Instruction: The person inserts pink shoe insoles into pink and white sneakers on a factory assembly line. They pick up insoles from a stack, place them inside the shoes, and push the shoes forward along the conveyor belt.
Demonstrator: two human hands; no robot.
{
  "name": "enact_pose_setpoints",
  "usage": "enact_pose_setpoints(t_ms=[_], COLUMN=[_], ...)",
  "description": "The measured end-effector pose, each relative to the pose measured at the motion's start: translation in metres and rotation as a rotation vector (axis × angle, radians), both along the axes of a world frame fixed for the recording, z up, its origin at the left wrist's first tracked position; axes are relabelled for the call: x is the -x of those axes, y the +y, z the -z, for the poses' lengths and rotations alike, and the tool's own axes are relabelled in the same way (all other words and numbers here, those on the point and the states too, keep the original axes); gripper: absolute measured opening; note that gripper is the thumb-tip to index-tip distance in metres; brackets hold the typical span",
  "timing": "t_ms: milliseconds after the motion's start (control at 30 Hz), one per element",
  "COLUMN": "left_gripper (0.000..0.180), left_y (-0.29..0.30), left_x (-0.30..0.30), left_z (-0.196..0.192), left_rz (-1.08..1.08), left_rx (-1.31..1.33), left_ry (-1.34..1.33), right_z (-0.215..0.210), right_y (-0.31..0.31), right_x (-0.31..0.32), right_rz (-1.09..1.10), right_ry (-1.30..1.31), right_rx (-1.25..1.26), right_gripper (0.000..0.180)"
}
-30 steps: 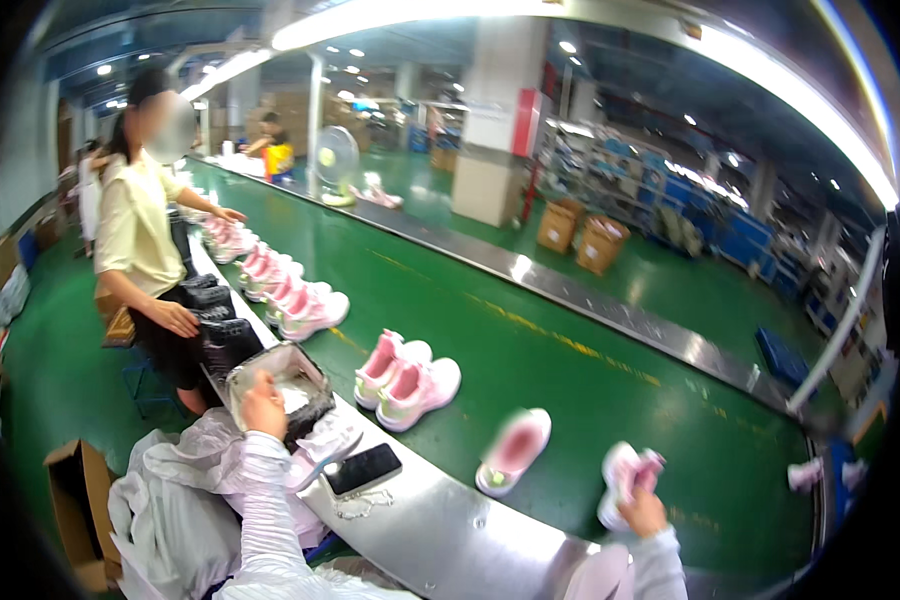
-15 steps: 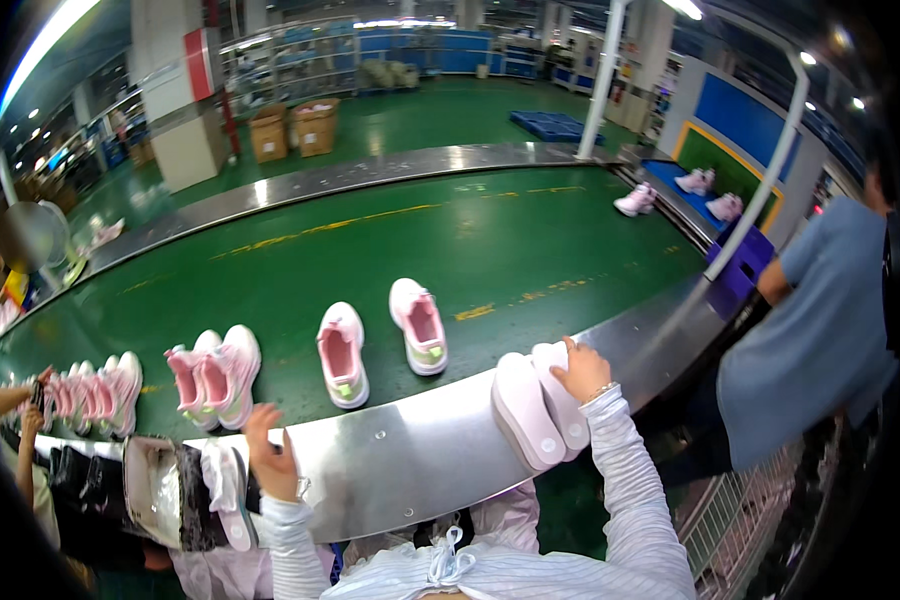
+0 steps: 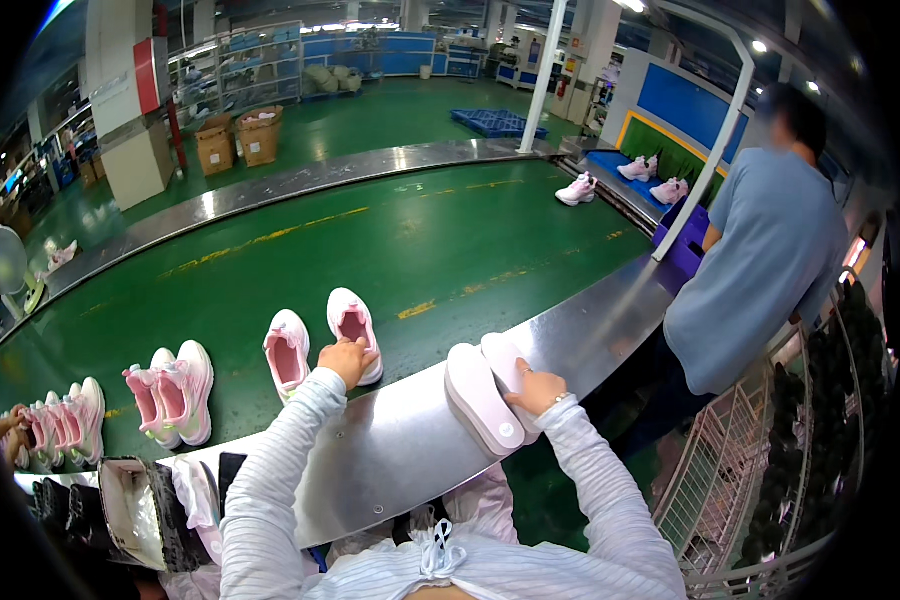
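Note:
On the green belt, my left hand [image 3: 347, 362] is at the heel of a pink-and-white sneaker [image 3: 354, 312], its fingers closed over the back collar. That heel is mostly hidden by the hand. Beside it, to the left, stands the matching sneaker [image 3: 289, 350], untouched. Two more sneakers lie sole-up, side by side, on the metal ledge in front of me. My right hand [image 3: 537, 388] grips the outer side of the right-hand upturned sneaker [image 3: 503, 358], thumb across its pale sole. The left-hand upturned sneaker [image 3: 482, 395] touches its neighbour.
Further left on the belt stand another pair of sneakers [image 3: 172, 395] and several more, with a co-worker's hand [image 3: 12, 430] at the edge. An open box [image 3: 130, 505] sits by the ledge [image 3: 370, 450]. At right, a person in a blue shirt [image 3: 760, 260] stands beside a wire rack [image 3: 715, 470].
My left hand has moved from over the ledge at left, where it was empty, to the sneaker's heel. My right hand stays at the upturned pair. The whole view has shifted right.

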State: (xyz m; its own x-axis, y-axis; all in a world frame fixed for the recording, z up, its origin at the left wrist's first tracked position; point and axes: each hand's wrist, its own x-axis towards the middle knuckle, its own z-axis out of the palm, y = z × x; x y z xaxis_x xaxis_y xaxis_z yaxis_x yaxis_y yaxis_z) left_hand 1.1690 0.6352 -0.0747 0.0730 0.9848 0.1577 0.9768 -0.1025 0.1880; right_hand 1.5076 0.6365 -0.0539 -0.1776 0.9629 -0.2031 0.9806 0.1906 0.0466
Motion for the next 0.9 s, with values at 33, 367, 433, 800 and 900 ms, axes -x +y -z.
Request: enact_pose_setpoints(t_ms=[33, 367, 433, 800, 900], left_gripper=[0.035, 0.048, 0.034, 0.035, 0.028], left_y=[-0.009, 0.011, 0.026, 0.035, 0.009], left_x=[0.002, 0.058, 0.081, 0.055, 0.071], left_z=[-0.007, 0.007, 0.031, 0.018, 0.017], left_rz=[0.036, -0.278, -0.235, -0.317, -0.338], left_rx=[0.057, -0.333, -0.131, -0.271, -0.257], left_ry=[0.019, -0.335, -0.391, -0.515, -0.595], right_z=[-0.012, -0.058, -0.049, 0.01, -0.004], right_y=[-0.006, 0.038, 0.039, 0.116, 0.069], right_x=[-0.004, 0.042, 0.098, 0.239, 0.277], right_rz=[0.024, -0.245, -0.361, -0.898, -0.25], right_ry=[0.024, 0.936, 0.909, 0.36, 0.603], right_rx=[-0.016, 0.448, 0.57, 0.137, 0.271], right_gripper=[0.076, 0.035, 0.03, 0.018, 0.04])
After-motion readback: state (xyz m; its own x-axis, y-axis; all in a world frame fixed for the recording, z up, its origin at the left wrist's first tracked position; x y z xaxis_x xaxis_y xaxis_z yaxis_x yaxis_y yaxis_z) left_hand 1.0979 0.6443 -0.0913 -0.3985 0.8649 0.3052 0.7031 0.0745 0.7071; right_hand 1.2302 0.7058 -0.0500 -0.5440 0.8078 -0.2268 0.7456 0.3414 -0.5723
